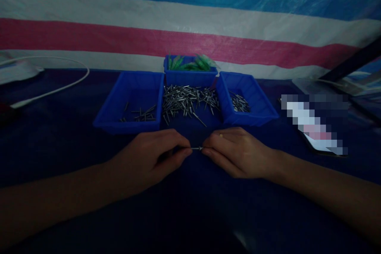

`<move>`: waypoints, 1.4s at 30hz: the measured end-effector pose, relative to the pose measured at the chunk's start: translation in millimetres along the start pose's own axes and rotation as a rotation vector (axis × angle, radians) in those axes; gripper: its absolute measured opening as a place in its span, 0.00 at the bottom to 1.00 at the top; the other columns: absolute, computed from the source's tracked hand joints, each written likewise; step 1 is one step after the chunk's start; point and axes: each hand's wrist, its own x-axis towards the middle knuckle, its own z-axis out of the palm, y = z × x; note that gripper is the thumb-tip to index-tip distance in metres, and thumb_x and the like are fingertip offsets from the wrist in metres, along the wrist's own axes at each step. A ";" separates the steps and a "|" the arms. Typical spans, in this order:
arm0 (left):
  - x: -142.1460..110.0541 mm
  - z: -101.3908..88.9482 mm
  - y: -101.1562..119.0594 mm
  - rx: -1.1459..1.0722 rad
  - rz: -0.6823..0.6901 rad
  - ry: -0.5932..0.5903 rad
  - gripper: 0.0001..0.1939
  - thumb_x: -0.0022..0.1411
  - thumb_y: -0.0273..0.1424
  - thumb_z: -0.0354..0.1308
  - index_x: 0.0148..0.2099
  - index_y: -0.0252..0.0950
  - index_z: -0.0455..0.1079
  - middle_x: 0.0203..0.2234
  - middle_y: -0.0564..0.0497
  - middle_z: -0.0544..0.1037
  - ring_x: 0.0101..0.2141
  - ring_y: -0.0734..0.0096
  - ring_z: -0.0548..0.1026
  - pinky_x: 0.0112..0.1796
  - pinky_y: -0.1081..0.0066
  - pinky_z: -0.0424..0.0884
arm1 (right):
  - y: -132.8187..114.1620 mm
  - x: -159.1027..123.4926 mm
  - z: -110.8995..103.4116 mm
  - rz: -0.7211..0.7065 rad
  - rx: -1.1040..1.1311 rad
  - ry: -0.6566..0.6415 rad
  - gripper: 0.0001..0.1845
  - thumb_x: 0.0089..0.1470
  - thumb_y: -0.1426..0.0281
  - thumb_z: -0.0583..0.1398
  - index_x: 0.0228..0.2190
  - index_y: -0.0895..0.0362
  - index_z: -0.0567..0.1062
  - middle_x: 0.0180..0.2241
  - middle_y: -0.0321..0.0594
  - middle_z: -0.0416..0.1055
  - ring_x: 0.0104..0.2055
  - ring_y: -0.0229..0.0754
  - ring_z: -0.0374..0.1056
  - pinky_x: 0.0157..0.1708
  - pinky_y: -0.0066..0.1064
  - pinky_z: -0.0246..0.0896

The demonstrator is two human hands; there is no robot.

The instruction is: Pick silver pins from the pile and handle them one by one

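Note:
Between my two hands a thin silvery metal pin (195,148) lies level, with a small flared collar near its right end. My left hand (159,151) pinches the pin's left end between thumb and forefinger. On the collar side, the fingertips of my right hand (238,151) are pressed together and hide that end. Whether the collar is a separate piece I cannot tell. Just beyond my hands, a loose pile of similar metal pins (187,99) lies on the dark blue table (190,210).
A blue bin (127,125) at left holds a few thin pins. Another blue bin (248,118) at right holds many small metal pieces. Behind the pile, a third bin (190,77) contains green items. A phone (315,127) lies at right; a white cable (59,89) curves at left.

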 end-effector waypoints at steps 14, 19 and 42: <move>1.7 4.0 -5.9 0.005 0.062 -0.002 0.13 0.69 0.36 0.52 0.47 0.40 0.76 0.36 0.53 0.82 0.34 0.75 0.78 0.39 0.77 0.73 | 1.8 -0.5 1.4 -0.009 -0.013 -0.065 0.19 0.70 0.67 0.44 0.30 0.58 0.66 0.22 0.35 0.65 0.23 0.34 0.59 0.25 0.25 0.53; 2.5 6.6 0.7 -0.009 0.041 -0.049 0.12 0.69 0.34 0.51 0.46 0.40 0.76 0.36 0.53 0.81 0.33 0.77 0.77 0.38 0.79 0.72 | 1.3 0.2 2.3 -0.028 -0.051 -0.102 0.20 0.70 0.66 0.43 0.29 0.57 0.67 0.22 0.34 0.65 0.23 0.34 0.58 0.27 0.26 0.53; 1.6 7.7 2.3 0.064 -0.004 0.003 0.07 0.63 0.32 0.52 0.37 0.37 0.70 0.24 0.58 0.73 0.25 0.79 0.70 0.31 0.78 0.67 | 2.0 0.0 -0.6 0.034 0.084 -0.079 0.17 0.69 0.62 0.48 0.37 0.59 0.69 0.27 0.38 0.73 0.26 0.35 0.68 0.27 0.25 0.58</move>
